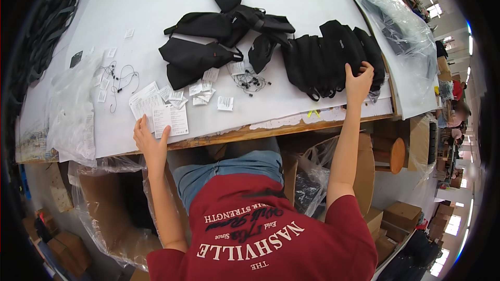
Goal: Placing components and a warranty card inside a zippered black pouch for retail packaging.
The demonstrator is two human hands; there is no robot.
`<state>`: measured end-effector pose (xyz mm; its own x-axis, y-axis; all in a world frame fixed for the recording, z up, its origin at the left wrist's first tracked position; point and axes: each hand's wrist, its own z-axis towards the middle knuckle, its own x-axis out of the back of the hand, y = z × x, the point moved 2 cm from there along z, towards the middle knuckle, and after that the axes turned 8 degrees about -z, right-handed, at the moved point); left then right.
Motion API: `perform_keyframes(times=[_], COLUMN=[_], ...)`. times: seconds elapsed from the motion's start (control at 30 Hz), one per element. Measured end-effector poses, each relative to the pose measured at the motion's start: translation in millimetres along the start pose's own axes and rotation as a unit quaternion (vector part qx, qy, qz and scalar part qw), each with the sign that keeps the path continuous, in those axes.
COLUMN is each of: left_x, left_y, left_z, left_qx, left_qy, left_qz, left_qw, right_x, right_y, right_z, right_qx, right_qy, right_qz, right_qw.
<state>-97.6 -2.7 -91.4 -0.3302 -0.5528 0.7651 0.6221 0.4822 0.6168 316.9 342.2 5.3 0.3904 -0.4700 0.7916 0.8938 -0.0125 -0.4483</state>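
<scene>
My left hand (151, 139) is at the table's front edge, thumb and fingers apart, touching the lower side of white printed sheets (178, 120). My right hand (358, 84) rests with thumb and fingers spread on the right part of a row of black fabric pouches (312, 62), packed side by side. Left of that row, more black fabric bags (195, 60) lie in a loose pile. Small white labels (199, 91) are scattered before the pile, and thin black cords (250, 81) lie tangled beside them.
Clear plastic bags (73, 106) lie at the table's left, near a few loose tags and cords (121, 78). Plastic-wrapped dark goods (398, 26) are at the far right. Below the edge stand plastic-lined cartons (112, 208) and a wooden stool (397, 155). Dark straps (49, 26) line the far left.
</scene>
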Motion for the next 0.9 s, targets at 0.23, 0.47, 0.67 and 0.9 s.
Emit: perform_keyframes(times=[0.23,0.47,0.67,0.9], left_x=[1.7,9.4,8.4,10.4], left_y=[-19.9,-31.2,-53.8,-27.0], left_z=[11.8,17.9,18.5,22.3], left_qx=[0.076,0.068,0.115,0.109], left_qy=[0.042,0.061,0.097,0.089], left_qz=[0.051,-0.044,-0.166,-0.090], left_qw=[0.995,0.995,0.975,0.986], right_x=[-11.8,-81.4,-72.4,-3.5], right_y=[-68.7,-80.2,-59.7,11.4], right_z=[-108.5,-140.3,-129.1,-105.1], right_qx=[0.189,0.141,0.165,0.067], right_qy=[-0.168,-0.233,-0.286,-0.317], right_qz=[0.212,0.150,0.097,-0.080], right_qw=[0.944,0.950,0.939,0.943])
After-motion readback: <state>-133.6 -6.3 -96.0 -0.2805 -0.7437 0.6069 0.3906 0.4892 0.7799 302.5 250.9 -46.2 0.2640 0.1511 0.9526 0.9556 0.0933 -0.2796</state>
